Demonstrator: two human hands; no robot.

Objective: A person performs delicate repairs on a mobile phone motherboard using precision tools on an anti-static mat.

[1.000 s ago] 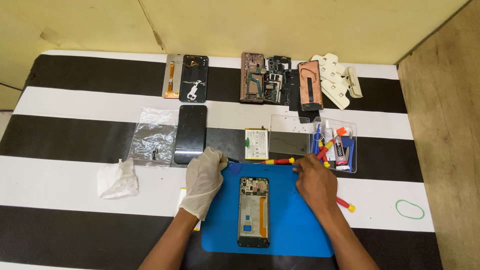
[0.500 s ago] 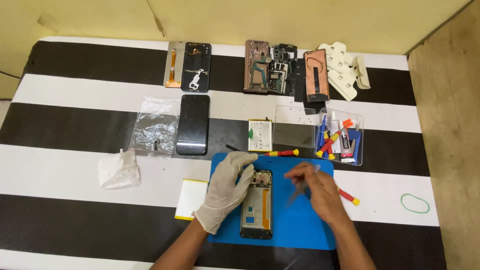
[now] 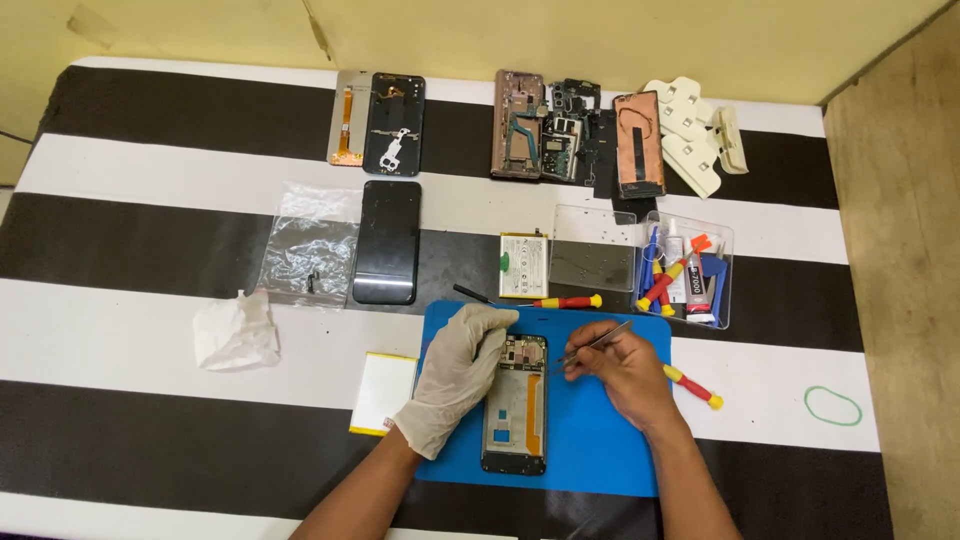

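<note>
Both hands have closed in on the opened phone [image 3: 516,404] since a moment ago: the gloved left hand [image 3: 455,366], then spread flat over its upper half, now curls against its upper left edge, while the bare right hand [image 3: 625,372] pinches thin tweezers [image 3: 592,346] whose tips have come to the phone's top. The phone lies at centre frame on a blue mat [image 3: 600,430]. At right, a clear plastic tray [image 3: 725,262] holds screwdrivers, a glue tube and blue picks; its lid [image 3: 593,250] carries tiny screws.
</note>
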